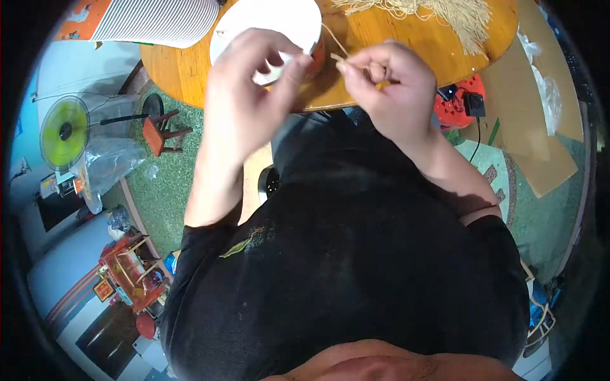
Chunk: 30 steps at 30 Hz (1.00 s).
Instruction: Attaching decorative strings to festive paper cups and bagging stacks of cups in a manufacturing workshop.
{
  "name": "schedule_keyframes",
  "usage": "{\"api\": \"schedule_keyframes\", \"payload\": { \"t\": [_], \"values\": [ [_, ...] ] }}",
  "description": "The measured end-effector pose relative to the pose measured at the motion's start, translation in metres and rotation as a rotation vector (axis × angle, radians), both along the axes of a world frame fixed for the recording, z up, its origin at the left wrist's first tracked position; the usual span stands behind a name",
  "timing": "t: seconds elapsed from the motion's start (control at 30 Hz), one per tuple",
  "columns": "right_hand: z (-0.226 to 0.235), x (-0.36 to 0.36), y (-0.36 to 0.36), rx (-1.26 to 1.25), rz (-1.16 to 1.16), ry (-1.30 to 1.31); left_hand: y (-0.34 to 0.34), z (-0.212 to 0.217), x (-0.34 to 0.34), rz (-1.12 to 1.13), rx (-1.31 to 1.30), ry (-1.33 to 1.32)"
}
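Observation:
A large white disc, like the flange of a spool point(279, 19), lies at the near edge of the wooden table, with some orange showing below its right rim. Over it is my left hand point(254, 89), slightly blurred, thumb and forefinger brought together in a pinch; whatever lies between those fingertips is too small to make out. A thin tan cord point(335, 38) runs from beside the disc down to my right hand point(397, 86). There the thumb and forefinger pinch it, and a short end sticks out to the left.
The round-edged wooden table point(181, 73) bears a heap of tan cords point(438, 16) at the far right and a stack of striped sheets point(159, 22) at the left. A red stool point(467, 95) stands right, near flattened cardboard point(527, 133). A green fan point(65, 131) stands left.

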State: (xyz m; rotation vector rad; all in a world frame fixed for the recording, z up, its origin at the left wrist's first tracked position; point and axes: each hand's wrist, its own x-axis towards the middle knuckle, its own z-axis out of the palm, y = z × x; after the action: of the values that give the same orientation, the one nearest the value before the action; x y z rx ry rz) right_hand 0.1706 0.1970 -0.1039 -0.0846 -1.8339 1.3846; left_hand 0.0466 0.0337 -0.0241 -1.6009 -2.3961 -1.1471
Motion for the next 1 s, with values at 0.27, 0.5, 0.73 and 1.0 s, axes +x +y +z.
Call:
{"api": "schedule_keyframes", "payload": {
  "t": [0.27,0.5,0.73,1.0],
  "values": [
    [-0.028,-0.019,0.005,0.059,-0.065,-0.049,0.007,-0.020,-0.030,0.013,-0.185,-0.387],
    [-0.047,-0.026,0.004,-0.003,0.001,0.001,0.010,-0.009,-0.027,0.037,-0.300,-0.417],
    [-0.050,-0.030,0.000,0.009,0.003,0.007,0.011,-0.013,-0.032,0.001,-0.308,-0.345],
    [-0.035,-0.029,-0.006,-0.026,-0.017,-0.027,0.013,-0.016,-0.036,-0.031,-0.339,-0.381]
  ]
}}
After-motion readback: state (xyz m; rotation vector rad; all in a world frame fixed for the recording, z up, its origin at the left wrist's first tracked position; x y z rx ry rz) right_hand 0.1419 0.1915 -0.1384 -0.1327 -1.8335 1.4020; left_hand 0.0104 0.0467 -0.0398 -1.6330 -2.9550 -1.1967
